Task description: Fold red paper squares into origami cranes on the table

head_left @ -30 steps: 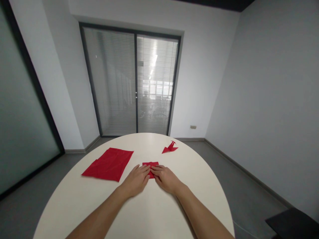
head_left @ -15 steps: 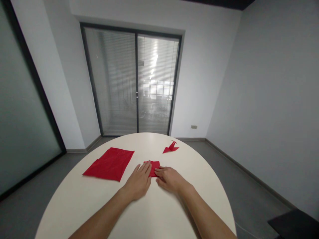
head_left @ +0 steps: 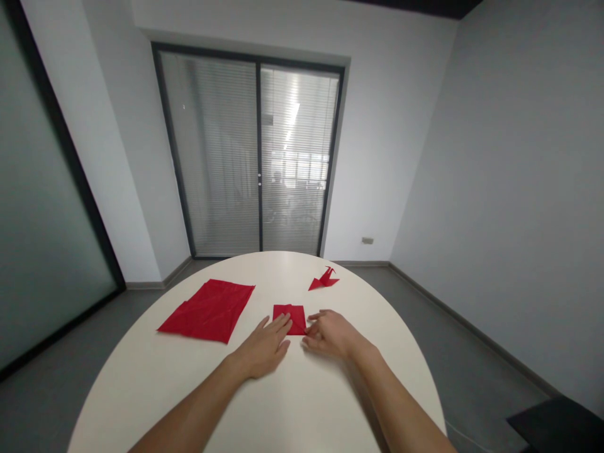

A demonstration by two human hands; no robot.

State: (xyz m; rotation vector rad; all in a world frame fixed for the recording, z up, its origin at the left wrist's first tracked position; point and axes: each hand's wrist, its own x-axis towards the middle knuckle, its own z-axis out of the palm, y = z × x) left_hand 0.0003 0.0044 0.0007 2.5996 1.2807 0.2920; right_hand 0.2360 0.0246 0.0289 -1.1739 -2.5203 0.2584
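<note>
A small square of folded red paper (head_left: 297,319) lies flat on the table before me. My left hand (head_left: 264,348) rests with outstretched fingers across its left and middle part, pressing it down. At the lower right corner of the same paper, my right hand (head_left: 333,335) has bent fingers, with the fingertips closed on that corner. One finger of this hand is lifted a little apart from the paper's right edge. Exactly how the thumb meets the corner is hard to make out.
Larger red paper sheets (head_left: 210,311) lie at the left of the round cream table (head_left: 283,402). A folded red paper crane (head_left: 324,279) stands beyond my right hand. Blinds cover the glass door (head_left: 259,157) behind the table. A dark object (head_left: 561,421) is at the lower right.
My right hand has slid right from on top of the paper to its lower right corner. The paper has shifted slightly right, and more of it shows.
</note>
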